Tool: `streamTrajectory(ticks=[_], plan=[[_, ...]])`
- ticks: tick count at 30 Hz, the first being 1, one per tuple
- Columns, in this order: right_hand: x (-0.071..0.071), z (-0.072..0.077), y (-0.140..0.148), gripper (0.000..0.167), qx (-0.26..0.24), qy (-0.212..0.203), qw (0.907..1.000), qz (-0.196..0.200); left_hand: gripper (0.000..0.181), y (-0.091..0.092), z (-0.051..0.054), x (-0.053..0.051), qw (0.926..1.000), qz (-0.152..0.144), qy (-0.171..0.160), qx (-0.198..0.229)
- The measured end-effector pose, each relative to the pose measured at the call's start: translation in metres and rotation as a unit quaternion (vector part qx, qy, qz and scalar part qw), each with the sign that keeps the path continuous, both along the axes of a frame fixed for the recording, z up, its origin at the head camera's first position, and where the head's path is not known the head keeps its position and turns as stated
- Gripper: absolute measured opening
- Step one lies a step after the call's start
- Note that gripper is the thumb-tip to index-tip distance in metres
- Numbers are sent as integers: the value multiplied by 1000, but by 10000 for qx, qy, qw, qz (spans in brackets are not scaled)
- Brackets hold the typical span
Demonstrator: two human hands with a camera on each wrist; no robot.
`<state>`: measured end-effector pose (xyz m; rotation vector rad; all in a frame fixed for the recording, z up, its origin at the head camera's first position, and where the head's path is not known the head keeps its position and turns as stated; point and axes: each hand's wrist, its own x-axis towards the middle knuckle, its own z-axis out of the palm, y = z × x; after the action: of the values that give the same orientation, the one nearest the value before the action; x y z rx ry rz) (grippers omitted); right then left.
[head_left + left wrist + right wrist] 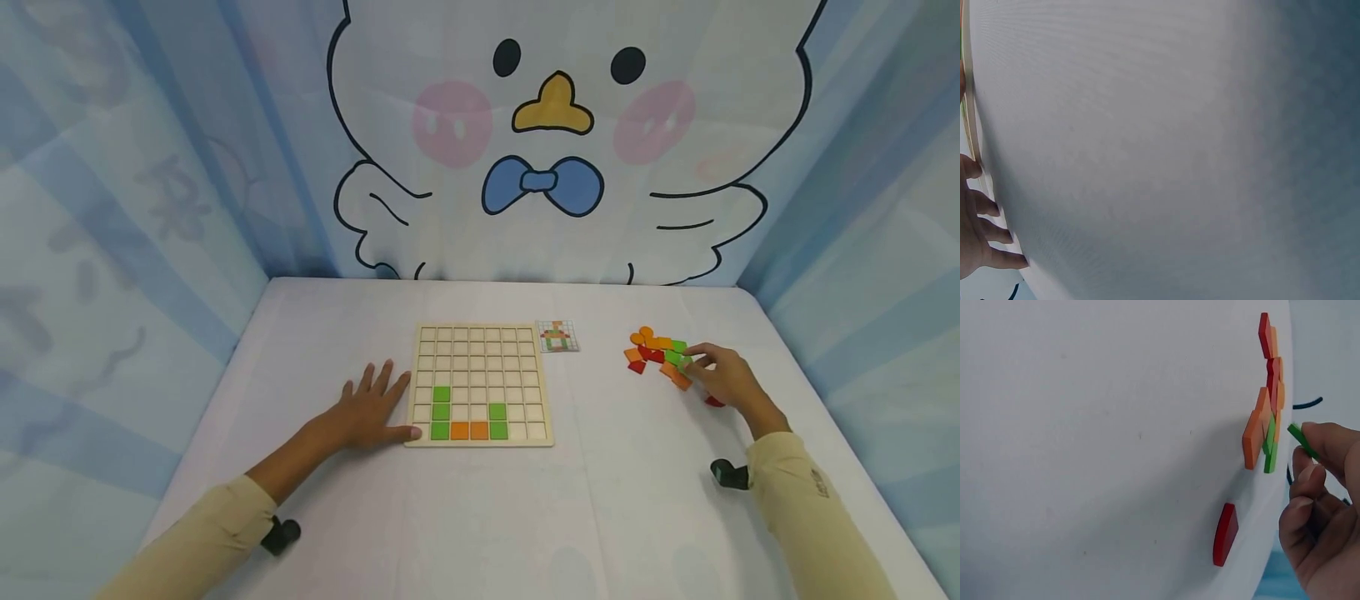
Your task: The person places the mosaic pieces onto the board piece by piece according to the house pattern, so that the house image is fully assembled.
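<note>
A wooden grid board (480, 375) lies on the table, with several green squares and two orange squares in its lower rows. My left hand (367, 414) rests with spread fingers at the board's left edge, thumb on its lower left corner; in the left wrist view that hand (975, 225) shows at the left border. At the right, my right hand (727, 379) is over the pile of loose pieces (656, 356). The right wrist view shows this hand (1329, 506) pinching a green piece (1301, 439) between thumb and finger, above other green pieces (1270, 459).
A small pattern card (558, 336) lies by the board's upper right corner. One red piece (1225, 534) lies apart from the pile, close to my right hand. Behind the table hangs a curtain (555, 242) with a cartoon figure; more curtain stands at both sides.
</note>
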<state>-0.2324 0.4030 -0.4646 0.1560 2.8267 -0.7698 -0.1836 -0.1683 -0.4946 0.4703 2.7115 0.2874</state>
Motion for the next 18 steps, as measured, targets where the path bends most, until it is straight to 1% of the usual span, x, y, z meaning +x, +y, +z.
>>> streamTrajectory(ticks=[6, 11, 14, 18], plan=[[1, 8, -20, 43, -495, 180, 9984, 194, 106, -1, -1, 0, 10000, -2, -1, -4], [1, 14, -40, 49, -865, 163, 9956, 325, 107, -2, -3, 0, 10000, -3, -6, 4], [2, 17, -52, 48, -1119, 224, 9926, 411, 107, -2, -3, -1, 10000, -9, -9, 15], [3, 17, -70, 43, -1507, 313, 9859, 650, 107, -1, -2, 0, 10000, -4, -12, 48]])
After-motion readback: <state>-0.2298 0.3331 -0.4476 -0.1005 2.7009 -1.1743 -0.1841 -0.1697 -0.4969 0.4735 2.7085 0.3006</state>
